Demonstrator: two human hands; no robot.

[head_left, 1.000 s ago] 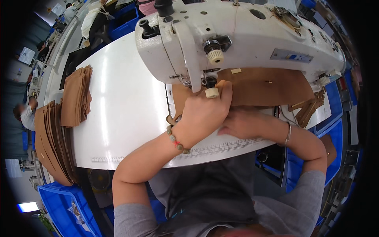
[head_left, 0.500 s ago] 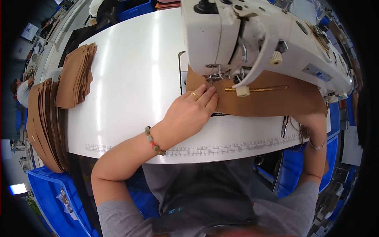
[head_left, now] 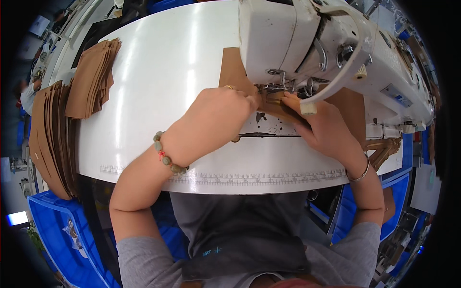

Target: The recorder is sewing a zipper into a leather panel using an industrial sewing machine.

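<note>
The sewing machine (head_left: 273,38) bears a marked plate (head_left: 396,95), the counter (head_left: 158,105) a ruler scale (head_left: 230,180); under the machine, my curled left hand (head_left: 216,113) and pinching right hand (head_left: 329,127) hold the brown piece (head_left: 233,67). Brown stacks (head_left: 91,79) lie left.

A ruler scale (head_left: 249,179) runs along the near edge of the table (head_left: 158,96), its numbers too small to read. The machine (head_left: 271,43) bears a badge (head_left: 396,95) with blue marking, the apron (head_left: 240,221) small light-blue lettering (head_left: 212,251), neither legible.

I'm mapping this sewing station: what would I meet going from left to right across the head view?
Larger brown stack, smaller brown stack, beaded bracelet, left hand, right hand, silver bangle.
</note>
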